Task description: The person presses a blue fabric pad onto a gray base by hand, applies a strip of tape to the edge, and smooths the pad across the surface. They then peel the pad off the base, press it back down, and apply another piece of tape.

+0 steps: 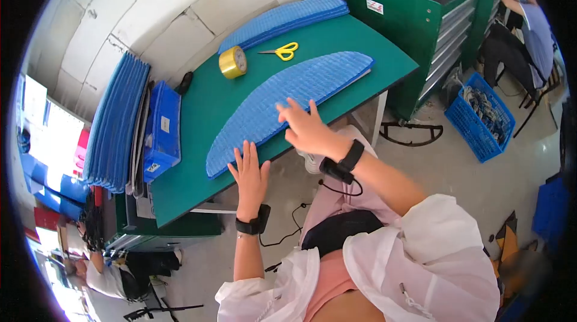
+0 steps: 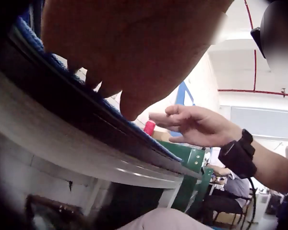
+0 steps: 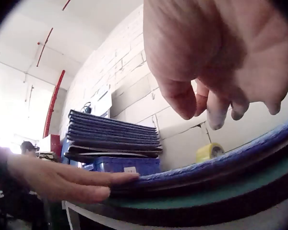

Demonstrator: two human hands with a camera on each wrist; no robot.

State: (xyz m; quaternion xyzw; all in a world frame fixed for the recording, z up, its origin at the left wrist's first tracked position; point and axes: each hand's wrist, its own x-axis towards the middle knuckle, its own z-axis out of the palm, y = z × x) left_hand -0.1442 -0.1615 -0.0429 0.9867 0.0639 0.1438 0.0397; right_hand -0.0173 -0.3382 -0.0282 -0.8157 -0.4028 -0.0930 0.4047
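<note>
A half-moon pad of ribbed blue fabric lies on the green tabletop, its straight edge toward me. On the left part of that edge rests my left hand, fingers straight and slightly spread. My right hand is over the middle of the straight edge, fingers spread and loosely bent, holding nothing. In the right wrist view a gap shows between the right fingertips and the pad. The left wrist view has the left hand along the pad's rim.
Yellow tape and yellow-handled scissors lie beyond the pad. More blue pads are stacked at the back. Several pads stand at left beside a blue bin. A green cabinet stands right; people sit farther off.
</note>
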